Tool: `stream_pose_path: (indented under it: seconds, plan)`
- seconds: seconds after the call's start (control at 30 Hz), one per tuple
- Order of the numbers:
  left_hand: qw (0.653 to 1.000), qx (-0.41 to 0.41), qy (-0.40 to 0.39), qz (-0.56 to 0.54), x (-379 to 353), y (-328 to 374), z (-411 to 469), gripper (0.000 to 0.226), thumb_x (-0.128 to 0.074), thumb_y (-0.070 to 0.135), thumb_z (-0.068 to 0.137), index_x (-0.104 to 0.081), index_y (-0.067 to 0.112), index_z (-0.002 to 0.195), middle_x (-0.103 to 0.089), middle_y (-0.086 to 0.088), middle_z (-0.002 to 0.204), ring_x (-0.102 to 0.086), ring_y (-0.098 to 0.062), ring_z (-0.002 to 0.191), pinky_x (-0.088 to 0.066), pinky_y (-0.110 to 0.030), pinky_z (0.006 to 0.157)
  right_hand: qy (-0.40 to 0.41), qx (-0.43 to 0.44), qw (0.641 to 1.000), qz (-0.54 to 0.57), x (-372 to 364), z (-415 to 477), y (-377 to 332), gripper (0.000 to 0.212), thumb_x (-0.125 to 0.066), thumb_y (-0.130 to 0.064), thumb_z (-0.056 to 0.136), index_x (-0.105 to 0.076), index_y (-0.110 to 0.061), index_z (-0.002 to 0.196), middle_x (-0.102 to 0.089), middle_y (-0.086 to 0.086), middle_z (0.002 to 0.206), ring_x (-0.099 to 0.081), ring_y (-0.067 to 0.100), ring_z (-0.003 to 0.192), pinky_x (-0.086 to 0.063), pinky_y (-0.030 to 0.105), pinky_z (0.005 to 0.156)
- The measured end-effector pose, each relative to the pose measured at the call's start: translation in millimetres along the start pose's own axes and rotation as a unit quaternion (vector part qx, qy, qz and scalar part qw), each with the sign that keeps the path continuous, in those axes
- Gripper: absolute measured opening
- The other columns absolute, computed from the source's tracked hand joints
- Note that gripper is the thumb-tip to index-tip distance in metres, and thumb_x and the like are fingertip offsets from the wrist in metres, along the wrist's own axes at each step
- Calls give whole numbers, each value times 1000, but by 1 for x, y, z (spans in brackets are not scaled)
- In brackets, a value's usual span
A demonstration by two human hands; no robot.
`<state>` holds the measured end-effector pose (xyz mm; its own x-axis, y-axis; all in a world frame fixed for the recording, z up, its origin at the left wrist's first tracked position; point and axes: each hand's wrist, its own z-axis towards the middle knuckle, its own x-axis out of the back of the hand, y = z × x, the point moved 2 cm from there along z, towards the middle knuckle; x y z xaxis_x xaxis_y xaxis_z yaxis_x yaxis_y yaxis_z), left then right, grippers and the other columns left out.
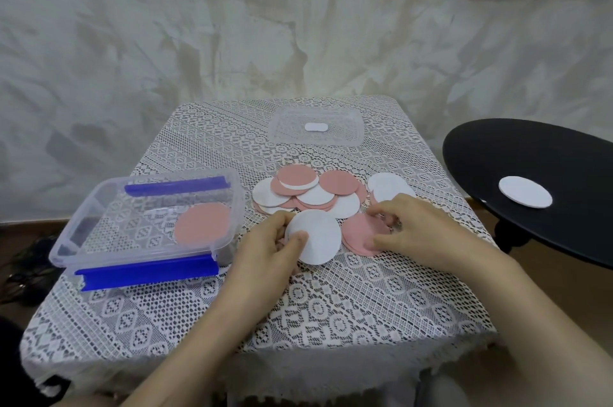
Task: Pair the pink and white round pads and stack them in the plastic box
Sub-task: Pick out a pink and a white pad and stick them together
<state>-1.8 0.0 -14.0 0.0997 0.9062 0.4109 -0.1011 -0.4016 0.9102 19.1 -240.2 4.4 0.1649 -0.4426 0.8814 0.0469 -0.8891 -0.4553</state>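
A loose heap of pink and white round pads (308, 194) lies at the middle of the table. My left hand (272, 240) pinches a white pad (318, 237) by its left edge, tilted just above the cloth. To its right, my right hand (421, 231) grips a pink pad (360, 234) that rests on the cloth; its fingers cover the pad's far side. The clear plastic box (83, 217) with blue clips stands at the left and holds a pink pad (202, 224) over a white one. Two white pads (386, 186) lie behind my right hand.
The box's clear lid (285, 134) lies at the back of the lace-covered table (331, 307). A black round side table (564, 167) at the right carries one white pad (525, 191). A pale wall stands behind.
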Motion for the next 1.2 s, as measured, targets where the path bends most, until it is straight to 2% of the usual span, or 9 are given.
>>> stream_pose_path:
  seconds: [0.17,0.27,0.4,0.57,0.73,0.9,0.97,1.1,1.2]
  plan:
    - [1000,6,2,-15,-1,-1,-1,15,-56,20,100,-64,27,112,-60,11,69,-52,-1,48,-42,-19,49,36,3,998,52,-2,3,0,34,-81,-39,81,-53,-34,100,-55,-11,96,-53,7,80,-38,28,65]
    - [999,16,7,-35,-1,-2,-1,17,-55,20,100,-63,28,113,-60,12,63,-51,-1,47,-41,-18,46,55,8,996,75,-4,5,4,23,-73,-33,90,-51,-28,87,-63,-3,87,-58,19,79,-45,37,70]
    - [999,17,5,-43,-1,-3,-2,17,-55,20,100,-63,30,111,-60,14,57,-52,-3,47,-41,-20,45,68,39,986,146,-3,4,7,18,-63,-29,98,-58,-24,81,-61,-5,76,-54,18,71,-41,37,65]
    - [999,7,-3,-41,1,-1,-7,17,-53,18,101,-63,30,109,-59,7,59,-51,-4,46,-43,-22,46,8,69,939,337,-4,-7,-20,13,-58,-17,102,-70,-22,97,-70,-14,77,-61,-6,64,-45,11,56]
    - [998,-11,-41,-55,2,3,-15,21,-44,23,106,-62,31,113,-62,-2,64,-55,-12,51,-48,-31,50,-1,86,954,287,-26,-18,-43,11,-61,-22,100,-64,-32,102,-59,-14,66,-51,-2,47,-41,16,44]
    - [995,-87,-48,27,8,4,-25,22,-56,30,100,-61,40,119,-70,9,85,-62,-13,69,-51,-33,61,22,117,951,286,-44,-26,-55,3,-62,-33,97,-64,-31,96,-67,-6,84,-66,28,64,-58,52,59]
    - [989,-113,-22,98,12,1,-28,25,-58,29,99,-60,43,120,-70,12,87,-62,-11,73,-51,-30,66,41,142,960,239,-44,-30,-55,7,-60,-39,97,-63,-33,94,-65,-5,83,-64,22,67,-56,49,64]
    - [976,-145,11,161,16,1,-36,28,-57,28,98,-58,44,121,-65,10,72,-59,-11,65,-45,-25,58,115,192,974,48,-41,-42,-59,21,-49,-51,98,-62,-35,102,-57,-16,76,-52,2,71,-41,29,62]
    - [965,-169,19,202,17,1,-41,28,-55,28,98,-55,44,121,-65,15,78,-58,-7,68,-47,-27,60,111,193,973,50,-46,-46,-62,16,-49,-45,101,-62,-35,105,-61,-17,75,-55,2,70,-46,30,65]
